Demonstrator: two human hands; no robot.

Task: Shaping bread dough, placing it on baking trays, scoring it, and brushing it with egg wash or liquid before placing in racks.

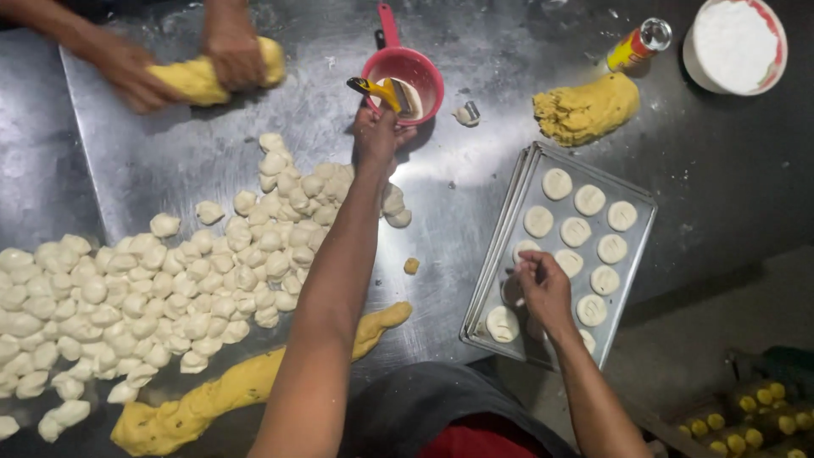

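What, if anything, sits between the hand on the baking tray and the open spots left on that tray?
Nothing visible does. The right hand rests directly on the tray, fingers on a dough disc, with bare metal beside it. The left hand is away at the red sieve, holding a yellow-handled brush.

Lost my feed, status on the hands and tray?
Left hand holds brush over red bowl. Right hand presses dough round on tray. Dough-ball pile lies left, apart.
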